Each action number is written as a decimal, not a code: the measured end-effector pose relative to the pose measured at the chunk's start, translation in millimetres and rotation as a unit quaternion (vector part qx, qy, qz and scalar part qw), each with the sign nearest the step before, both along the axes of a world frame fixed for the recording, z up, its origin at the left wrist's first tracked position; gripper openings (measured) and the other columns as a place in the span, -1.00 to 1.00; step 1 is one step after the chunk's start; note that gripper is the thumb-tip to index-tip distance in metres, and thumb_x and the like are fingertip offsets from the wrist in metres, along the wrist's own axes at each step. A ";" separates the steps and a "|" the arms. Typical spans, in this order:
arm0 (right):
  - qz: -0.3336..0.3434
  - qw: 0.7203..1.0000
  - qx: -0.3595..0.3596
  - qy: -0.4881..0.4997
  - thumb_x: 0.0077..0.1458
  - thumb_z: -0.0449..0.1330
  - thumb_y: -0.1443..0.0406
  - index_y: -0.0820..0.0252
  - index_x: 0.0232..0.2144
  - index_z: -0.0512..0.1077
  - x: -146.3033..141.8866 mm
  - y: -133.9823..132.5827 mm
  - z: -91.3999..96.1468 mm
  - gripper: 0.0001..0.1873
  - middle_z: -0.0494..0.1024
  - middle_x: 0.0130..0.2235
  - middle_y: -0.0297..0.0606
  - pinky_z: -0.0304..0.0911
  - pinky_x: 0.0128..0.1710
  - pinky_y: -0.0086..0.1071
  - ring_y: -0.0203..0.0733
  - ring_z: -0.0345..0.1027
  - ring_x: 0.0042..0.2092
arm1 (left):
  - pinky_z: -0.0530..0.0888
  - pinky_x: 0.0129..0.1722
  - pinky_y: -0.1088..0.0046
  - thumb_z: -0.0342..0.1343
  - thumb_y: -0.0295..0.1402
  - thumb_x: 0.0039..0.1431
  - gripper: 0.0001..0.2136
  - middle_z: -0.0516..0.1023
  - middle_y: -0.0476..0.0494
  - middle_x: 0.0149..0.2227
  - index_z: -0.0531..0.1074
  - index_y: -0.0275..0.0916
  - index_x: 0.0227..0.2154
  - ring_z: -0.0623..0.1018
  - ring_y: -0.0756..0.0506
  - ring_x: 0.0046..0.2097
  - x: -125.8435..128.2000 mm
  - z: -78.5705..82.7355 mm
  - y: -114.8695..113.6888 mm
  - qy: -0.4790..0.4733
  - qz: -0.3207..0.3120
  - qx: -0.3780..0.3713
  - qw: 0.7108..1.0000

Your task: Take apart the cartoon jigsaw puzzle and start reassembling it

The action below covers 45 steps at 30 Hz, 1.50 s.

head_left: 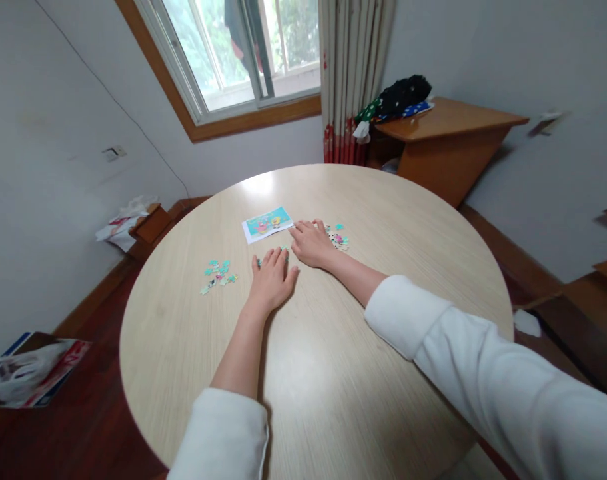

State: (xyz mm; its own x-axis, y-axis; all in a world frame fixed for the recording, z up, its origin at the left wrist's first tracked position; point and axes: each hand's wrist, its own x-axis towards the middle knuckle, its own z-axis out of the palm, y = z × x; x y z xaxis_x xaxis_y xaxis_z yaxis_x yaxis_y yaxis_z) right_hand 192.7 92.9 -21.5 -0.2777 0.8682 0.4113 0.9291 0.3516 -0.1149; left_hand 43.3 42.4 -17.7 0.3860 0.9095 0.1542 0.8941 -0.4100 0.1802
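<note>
My left hand (272,277) lies flat on the round wooden table (393,220), fingers stretched out over a few small teal puzzle pieces (284,249). My right hand (310,243) rests just right of it, fingers loosely curled palm down, touching a pile of puzzle pieces (339,237). A printed picture card (267,223) lies just beyond both hands. A second scatter of teal pieces (218,275) sits to the left of my left hand. I cannot see anything gripped in either hand.
A wooden desk (448,143) with dark cloth items stands at the back right by a curtain (350,80). Plastic bags and papers (30,373) lie on the red floor at left. A window (243,47) is behind the table.
</note>
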 end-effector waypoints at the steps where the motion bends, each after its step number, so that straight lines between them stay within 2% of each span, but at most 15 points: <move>1: -0.004 1.000 -0.005 -0.002 0.17 -0.04 0.32 0.30 -0.01 0.35 -0.1 1.6 -1.3 -0.64 0.35 0.13 0.06 -0.14 0.09 -0.03 0.03 0.10 0.16 | -0.10 0.26 -0.07 -0.17 -0.19 0.26 -0.54 0.17 -0.25 0.27 0.19 -0.19 0.19 0.13 -0.23 0.30 0.7 -0.3 -0.1 0.000 0.000 0.002 1.000; 5: -0.007 1.000 -0.022 -0.016 0.20 -0.05 0.26 0.28 0.01 0.34 1.2 4.4 -4.7 -0.62 0.37 0.12 0.05 -0.16 0.11 0.01 0.02 0.13 0.16 | -0.13 0.26 -0.09 -0.16 -0.16 0.26 -0.52 0.16 -0.25 0.28 0.18 -0.18 0.20 0.12 -0.26 0.30 2.7 -1.6 -0.4 -0.004 -0.004 0.000 1.000; 9: 0.003 1.000 -0.018 -0.014 0.21 -0.05 0.28 0.24 -0.10 0.40 2.5 2.0 -2.5 -0.68 0.46 0.02 -0.01 -0.14 0.08 -0.03 0.00 0.24 0.07 | -0.16 0.25 -0.10 -0.15 -0.14 0.25 -0.51 0.15 -0.21 0.28 0.16 -0.15 0.21 0.10 -0.26 0.31 2.9 -3.8 0.2 -0.007 -0.012 -0.003 1.000; 14: 0.019 1.000 -0.014 0.005 0.20 -0.03 0.28 0.22 -0.21 0.44 3.6 1.1 -0.5 -0.73 0.54 -0.08 -0.08 -0.12 0.04 -0.09 -0.05 0.32 -0.02 | -0.13 0.25 -0.10 -0.13 -0.16 0.24 -0.54 0.20 -0.24 0.26 0.24 -0.15 0.16 0.13 -0.27 0.29 2.7 -7.2 1.5 -0.018 -0.009 0.013 1.000; 22: 0.039 0.998 -0.027 0.030 0.21 -0.01 0.35 0.22 -0.13 0.43 5.8 6.6 -3.5 -0.74 0.54 -0.09 -0.12 -0.05 0.00 -0.20 -0.12 0.35 -0.04 | 0.00 0.23 -0.08 -0.14 -0.32 0.25 -0.66 0.35 -0.32 0.14 0.36 -0.21 0.03 0.31 -0.22 0.19 -2.2 -2.7 3.4 -0.022 0.024 0.040 0.999; 28: 0.040 0.998 -0.037 0.032 0.20 0.02 0.36 0.24 -0.12 0.45 6.4 6.4 -3.4 -0.74 0.53 -0.09 -0.11 0.00 -0.04 -0.26 -0.11 0.34 -0.04 | 0.10 0.21 -0.03 -0.13 -0.36 0.24 -0.71 0.44 -0.30 0.04 0.44 -0.24 -0.10 0.41 -0.20 0.09 -6.5 0.2 3.9 -0.016 0.042 0.057 0.997; 31: 0.032 0.999 -0.029 0.027 0.19 0.05 0.36 0.23 -0.12 0.46 6.9 5.4 -3.1 -0.74 0.52 -0.07 -0.11 0.00 -0.06 -0.26 -0.10 0.33 -0.03 | 0.08 0.22 -0.03 -0.11 -0.37 0.22 -0.72 0.43 -0.28 0.05 0.44 -0.23 -0.11 0.39 -0.19 0.11 -7.0 0.8 2.3 -0.027 0.026 0.068 0.997; 37: 0.028 0.999 -0.043 0.001 0.23 0.02 0.31 0.19 -0.25 0.51 8.9 5.3 -1.6 -0.75 0.55 -0.11 -0.15 -0.05 -0.08 -0.23 -0.12 0.35 -0.06 | 0.06 0.24 0.00 -0.12 -0.37 0.21 -0.71 0.46 -0.21 0.04 0.44 -0.20 -0.10 0.41 -0.15 0.10 -6.5 2.7 0.0 -0.020 -0.049 0.058 0.997; 45: 0.026 0.999 -0.028 0.019 0.26 -0.02 0.33 0.21 -0.26 0.47 10.5 5.9 -3.3 -0.75 0.59 -0.18 -0.19 -0.07 -0.14 -0.28 -0.15 0.38 -0.14 | 0.18 0.18 0.08 -0.17 -0.42 0.21 -0.69 0.53 -0.23 -0.07 0.48 -0.24 -0.18 0.46 -0.15 0.02 -10.2 0.6 5.3 -0.005 -0.013 0.070 0.997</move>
